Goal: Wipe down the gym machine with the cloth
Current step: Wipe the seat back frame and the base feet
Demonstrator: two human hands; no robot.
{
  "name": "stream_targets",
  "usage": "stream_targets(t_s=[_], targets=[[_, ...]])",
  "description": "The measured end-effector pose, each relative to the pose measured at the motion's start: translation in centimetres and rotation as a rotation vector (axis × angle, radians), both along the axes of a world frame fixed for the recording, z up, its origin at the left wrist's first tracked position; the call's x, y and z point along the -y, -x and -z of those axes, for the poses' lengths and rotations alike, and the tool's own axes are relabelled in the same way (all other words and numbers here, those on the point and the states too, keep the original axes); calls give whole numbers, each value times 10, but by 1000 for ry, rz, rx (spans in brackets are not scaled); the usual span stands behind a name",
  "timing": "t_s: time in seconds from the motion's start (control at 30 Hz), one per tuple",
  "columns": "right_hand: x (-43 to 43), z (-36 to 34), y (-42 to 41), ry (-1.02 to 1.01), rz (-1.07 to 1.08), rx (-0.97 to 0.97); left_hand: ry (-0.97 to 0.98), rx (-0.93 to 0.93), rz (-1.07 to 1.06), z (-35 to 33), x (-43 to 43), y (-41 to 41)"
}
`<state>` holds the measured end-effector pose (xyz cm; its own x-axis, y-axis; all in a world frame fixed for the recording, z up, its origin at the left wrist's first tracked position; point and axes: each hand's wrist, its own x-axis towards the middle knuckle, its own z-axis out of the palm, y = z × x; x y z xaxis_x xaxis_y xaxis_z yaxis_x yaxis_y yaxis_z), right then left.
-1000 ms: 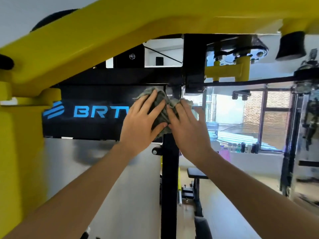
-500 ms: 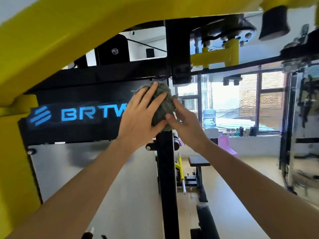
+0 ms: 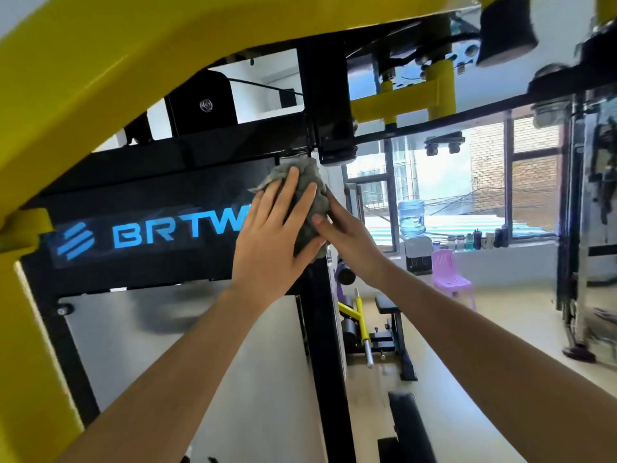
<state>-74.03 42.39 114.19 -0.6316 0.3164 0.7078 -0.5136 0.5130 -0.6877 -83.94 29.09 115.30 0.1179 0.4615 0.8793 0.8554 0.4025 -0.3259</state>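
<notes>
A crumpled grey-green cloth [image 3: 310, 170] sits at the top of the gym machine's black upright post [image 3: 327, 345], where the post meets the black panel with blue "BRTW" lettering [image 3: 150, 228]. My left hand [image 3: 273, 235] presses the cloth flat against the panel with straight, spread fingers. My right hand [image 3: 347, 235] holds the cloth's right side, with the thumb on the front and the fingers hidden round the post's far edge. The machine's yellow frame [image 3: 100, 61] arches overhead and down the left.
A grey shield plate [image 3: 187, 345] lies below the panel. Behind the post are a bench and a yellow bar [image 3: 362, 329], a purple chair [image 3: 450, 279], a water dispenser [image 3: 412, 215] and a window. A chrome machine [image 3: 594, 228] stands at the right.
My right hand went from lying flat on the cloth to wrapping round the post's right edge. Both hands and the cloth slid slightly up toward the crossbar joint.
</notes>
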Motion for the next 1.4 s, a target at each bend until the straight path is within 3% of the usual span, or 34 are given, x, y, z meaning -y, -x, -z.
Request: stream_targets(t_s=[0.43, 0.53, 0.63, 0.73, 0.83, 0.97, 1.2, 1.4], targets=[[-6, 102, -15, 328, -104, 97, 32, 123, -22, 93, 9, -16], [-5, 112, -22, 425, 13, 28, 33, 148, 0, 85, 14, -19], [-1, 108, -31, 448, -3, -31, 78, 120, 9, 64, 19, -18], [6, 96, -38, 323, 65, -140, 107, 57, -9, 50, 21, -15], [16, 85, -39, 30, 154, -262, 105, 41, -19, 42, 19, -16], [12, 85, -21, -310, 245, -266, 137, 30, -42, 26, 18, -18], [8, 76, -3, -162, 165, -193, 92, 117, 8, 22, 18, -22], [-6, 70, 1, -105, 36, -138, 122, 73, 53, 31, 20, -8]])
